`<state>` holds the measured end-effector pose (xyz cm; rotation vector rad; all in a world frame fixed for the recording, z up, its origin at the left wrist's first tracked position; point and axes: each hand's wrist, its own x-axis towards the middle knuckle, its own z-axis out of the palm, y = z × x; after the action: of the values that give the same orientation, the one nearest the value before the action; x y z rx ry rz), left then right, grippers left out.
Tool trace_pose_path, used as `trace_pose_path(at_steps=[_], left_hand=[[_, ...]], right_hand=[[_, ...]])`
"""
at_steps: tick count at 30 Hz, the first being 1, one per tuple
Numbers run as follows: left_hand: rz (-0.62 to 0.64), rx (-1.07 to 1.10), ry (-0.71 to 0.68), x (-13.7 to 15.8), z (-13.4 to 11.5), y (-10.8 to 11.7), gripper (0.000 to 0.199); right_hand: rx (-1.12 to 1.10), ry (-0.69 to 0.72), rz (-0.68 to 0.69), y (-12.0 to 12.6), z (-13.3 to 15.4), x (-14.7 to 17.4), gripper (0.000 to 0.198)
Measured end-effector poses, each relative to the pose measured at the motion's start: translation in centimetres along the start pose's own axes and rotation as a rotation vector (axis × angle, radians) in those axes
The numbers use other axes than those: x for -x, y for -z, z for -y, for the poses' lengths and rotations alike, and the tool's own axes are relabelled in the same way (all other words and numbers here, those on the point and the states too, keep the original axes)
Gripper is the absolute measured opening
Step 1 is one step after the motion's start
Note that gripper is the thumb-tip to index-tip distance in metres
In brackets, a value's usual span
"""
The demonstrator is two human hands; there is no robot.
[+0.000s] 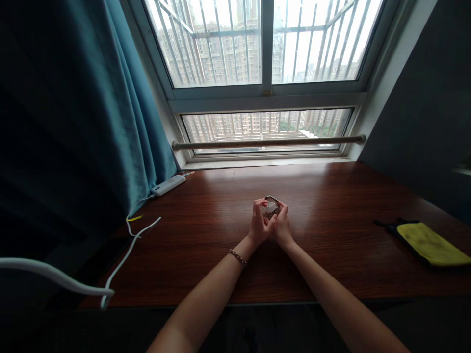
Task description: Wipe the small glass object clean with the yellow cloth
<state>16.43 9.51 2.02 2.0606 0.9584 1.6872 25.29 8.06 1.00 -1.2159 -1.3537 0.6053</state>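
Observation:
Over the middle of the table (213,245), both hands meet around a small, clear, glass-like object with a dark angular rim (270,210). My left hand (259,223) curves around its left side, fingers closed on it and thumb across the front. From the right, my right hand (282,226) wraps it, its fingers bent against that side. The palms touch or nearly touch at the near side, and they hide the object's lower part. Whether it rests on the wood or is lifted slightly, I cannot tell. A beaded bracelet (238,257) circles my left wrist.
At the back left lies a white power strip (169,186) beside a blue curtain (136,122). White cables (123,264) loop over the left edge. A yellow and black cloth item (432,242) lies at the right. Behind the table, a horizontal rail (268,143) crosses the window.

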Motion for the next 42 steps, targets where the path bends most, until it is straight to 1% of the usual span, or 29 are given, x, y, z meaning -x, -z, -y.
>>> trace_pose_path(at_steps=[3, 5, 8, 12, 15, 17, 21, 23, 27, 29, 31, 33, 35, 38, 42], left_hand=[[-0.031, 0.095, 0.008, 0.1, -0.5, 0.0, 0.046], [-0.015, 0.15, 0.029, 0.3, -0.8, 0.0, 0.047], [0.022, 0.239, 0.066, 0.6, -1.3, -0.2, 0.048], [0.011, 0.343, 0.112, 1.2, -2.1, -0.8, 0.048], [-0.001, 0.395, 0.123, 1.4, -2.4, -1.1, 0.049], [-0.001, 0.407, 0.126, 1.5, -2.5, -1.2, 0.05], [-0.009, 0.4, 0.149, 1.6, -2.5, -1.3, 0.051], [-0.009, 0.421, 0.153, 1.6, -2.6, -1.3, 0.05], [-0.001, 0.448, 0.166, 1.5, -2.7, -1.3, 0.053], [0.02, 0.417, 0.178, 1.4, -2.5, -1.3, 0.054], [0.051, 0.37, 0.171, 1.4, -2.3, -1.2, 0.054], [0.081, 0.322, 0.147, 1.3, -2.0, -1.1, 0.055], [0.102, 0.28, 0.122, 1.3, -1.7, -1.1, 0.055], [0.134, 0.219, 0.094, 1.2, -1.3, -1.1, 0.053], [0.157, 0.133, 0.044, 0.8, -1.2, -1.3, 0.05]], right_hand=[[-0.032, -0.092, -0.048, 0.0, -0.6, -0.4, 0.076], [0.007, -0.114, -0.105, 0.2, -1.2, -0.8, 0.079], [0.036, -0.117, -0.188, 0.8, -1.8, -1.4, 0.078], [0.043, -0.067, -0.165, 1.7, -2.0, -2.2, 0.078], [0.007, -0.077, -0.112, 2.1, -2.0, -2.6, 0.073], [-0.028, -0.093, -0.082, 2.2, -2.1, -2.7, 0.073], [-0.084, -0.102, -0.053, 2.2, -2.3, -2.8, 0.077], [-0.08, -0.111, -0.053, 2.3, -2.3, -2.9, 0.075], [0.061, -0.108, -0.162, 2.7, -2.4, -2.9, 0.067], [0.108, -0.112, -0.212, 3.1, -2.4, -3.0, 0.066], [0.13, -0.126, -0.227, 4.1, -2.5, -3.3, 0.067], [0.165, -0.136, -0.225, 6.0, -2.8, -4.1, 0.068], [0.223, -0.125, -0.224, 9.0, -3.3, -5.2, 0.068], [0.34, -0.101, -0.268, 15.5, -4.8, -7.3, 0.07], [0.485, -0.154, -0.286, 25.5, -8.2, -9.3, 0.074]])
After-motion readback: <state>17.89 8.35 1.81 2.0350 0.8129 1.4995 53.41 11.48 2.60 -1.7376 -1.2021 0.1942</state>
